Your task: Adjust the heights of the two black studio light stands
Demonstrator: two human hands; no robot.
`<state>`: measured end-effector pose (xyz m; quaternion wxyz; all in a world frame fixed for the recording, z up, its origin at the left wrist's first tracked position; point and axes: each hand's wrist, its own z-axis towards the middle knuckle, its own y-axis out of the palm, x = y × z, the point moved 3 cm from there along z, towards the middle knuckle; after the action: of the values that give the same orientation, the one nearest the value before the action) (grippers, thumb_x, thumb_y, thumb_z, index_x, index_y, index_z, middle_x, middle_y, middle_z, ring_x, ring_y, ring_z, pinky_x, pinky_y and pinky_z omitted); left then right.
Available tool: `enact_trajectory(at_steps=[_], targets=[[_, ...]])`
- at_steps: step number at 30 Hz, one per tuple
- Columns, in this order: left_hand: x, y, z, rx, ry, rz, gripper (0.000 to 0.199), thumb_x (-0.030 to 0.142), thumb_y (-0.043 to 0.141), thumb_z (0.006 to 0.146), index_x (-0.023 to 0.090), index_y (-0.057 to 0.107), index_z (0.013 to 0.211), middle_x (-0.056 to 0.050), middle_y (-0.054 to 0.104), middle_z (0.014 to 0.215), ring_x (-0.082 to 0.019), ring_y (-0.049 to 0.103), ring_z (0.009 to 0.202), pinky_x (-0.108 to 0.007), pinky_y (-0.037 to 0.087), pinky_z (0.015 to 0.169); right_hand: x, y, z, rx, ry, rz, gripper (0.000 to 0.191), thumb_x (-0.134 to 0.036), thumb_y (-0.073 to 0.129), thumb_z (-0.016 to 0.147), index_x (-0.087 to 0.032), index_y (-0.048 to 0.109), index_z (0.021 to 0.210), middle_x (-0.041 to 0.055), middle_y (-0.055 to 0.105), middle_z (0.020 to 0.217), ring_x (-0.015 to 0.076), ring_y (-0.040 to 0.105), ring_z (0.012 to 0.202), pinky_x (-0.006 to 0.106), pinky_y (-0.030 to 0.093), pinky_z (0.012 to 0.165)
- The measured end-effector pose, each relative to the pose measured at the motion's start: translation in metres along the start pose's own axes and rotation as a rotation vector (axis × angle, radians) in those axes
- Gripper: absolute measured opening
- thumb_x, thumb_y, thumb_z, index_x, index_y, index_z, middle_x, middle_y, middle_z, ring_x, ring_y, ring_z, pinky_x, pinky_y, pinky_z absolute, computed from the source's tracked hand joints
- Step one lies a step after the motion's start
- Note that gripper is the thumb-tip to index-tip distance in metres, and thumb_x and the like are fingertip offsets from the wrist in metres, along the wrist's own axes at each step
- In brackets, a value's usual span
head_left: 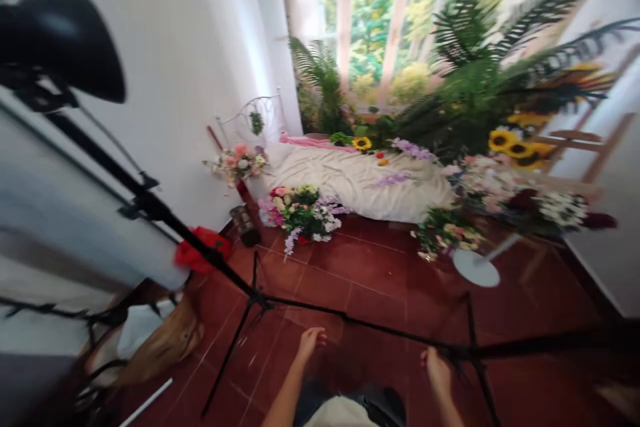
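Observation:
My left hand hangs low in front of me above the red tiled floor. Its fingers are loosely bent and slightly apart, with nothing seen in them. To the right, my right hand is held at a similar height, fingers half curled and holding nothing visible. It is nearest to the black light stand's legs at the right; I cannot tell whether it touches them. Left of my left hand stands another black tripod stand, carrying a dark lamp head at upper left.
Ahead is a bed with a cream cover, flower bunches before it and palm fronds behind. A white round-based stand and a wooden easel-like frame are at right. A brown bag and red bag lie left.

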<state>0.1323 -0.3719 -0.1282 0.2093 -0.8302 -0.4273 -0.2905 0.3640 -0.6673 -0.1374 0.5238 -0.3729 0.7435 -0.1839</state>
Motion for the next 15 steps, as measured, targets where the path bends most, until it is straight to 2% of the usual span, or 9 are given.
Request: enact_trajectory(at_steps=[3,6,9,11,13,15], targets=[[0.001,-0.088,0.02,0.113,0.024,-0.064,0.017,0.034,0.067,0.062,0.017,0.064,0.061,-0.003,0.064,0.057,-0.016,0.062,0.052,-0.023,0.043,0.047,-0.046,0.102,-0.055,-0.173,-0.052,0.106,0.05,-0.056,0.022,0.069,-0.03,0.049,0.036,0.0068,0.06,0.046,0.031,0.065,0.056,0.042,0.05,0.056],[0.005,-0.169,0.028,0.194,0.043,-0.098,0.018,0.034,0.065,0.063,0.016,0.064,0.063,-0.003,0.065,0.058,-0.015,0.062,0.052,-0.023,0.043,0.047,-0.1,0.174,-0.094,-0.346,-0.25,0.052,0.051,-0.063,0.025,0.068,-0.029,0.048,0.039,0.0044,0.057,0.044,0.0301,0.063,0.054,0.04,0.048,0.057],[0.018,-0.237,0.027,0.284,0.085,-0.147,0.021,0.036,0.065,0.064,0.015,0.065,0.067,-0.003,0.065,0.061,-0.015,0.062,0.054,-0.023,0.044,0.05,-0.147,0.227,-0.122,-0.474,-0.432,-0.04,0.052,-0.066,0.025,0.067,-0.027,0.048,0.042,0.0028,0.056,0.046,0.0288,0.063,0.056,0.038,0.048,0.059],[0.033,-0.275,0.029,0.345,0.135,-0.19,0.024,0.038,0.065,0.064,0.015,0.065,0.069,-0.003,0.065,0.062,-0.015,0.062,0.055,-0.024,0.044,0.052,-0.173,0.256,-0.136,-0.532,-0.504,-0.079,0.052,-0.066,0.024,0.067,-0.025,0.045,0.043,0.0026,0.055,0.046,0.0277,0.063,0.056,0.036,0.047,0.058],[0.052,-0.305,0.034,0.405,0.21,-0.252,0.027,0.04,0.063,0.066,0.014,0.064,0.071,-0.003,0.065,0.063,-0.014,0.061,0.056,-0.025,0.046,0.055,-0.197,0.284,-0.15,-0.604,-0.564,-0.109,0.051,-0.065,0.024,0.068,-0.025,0.044,0.044,0.0026,0.055,0.045,0.0264,0.062,0.055,0.034,0.047,0.058],[0.075,-0.326,0.043,0.468,0.324,-0.324,0.028,0.041,0.059,0.07,0.014,0.063,0.076,-0.004,0.065,0.067,-0.014,0.061,0.059,-0.027,0.048,0.06,-0.221,0.309,-0.161,-0.682,-0.645,-0.145,0.05,-0.062,0.025,0.07,-0.025,0.046,0.045,0.0027,0.057,0.047,0.0253,0.062,0.056,0.033,0.046,0.06]])
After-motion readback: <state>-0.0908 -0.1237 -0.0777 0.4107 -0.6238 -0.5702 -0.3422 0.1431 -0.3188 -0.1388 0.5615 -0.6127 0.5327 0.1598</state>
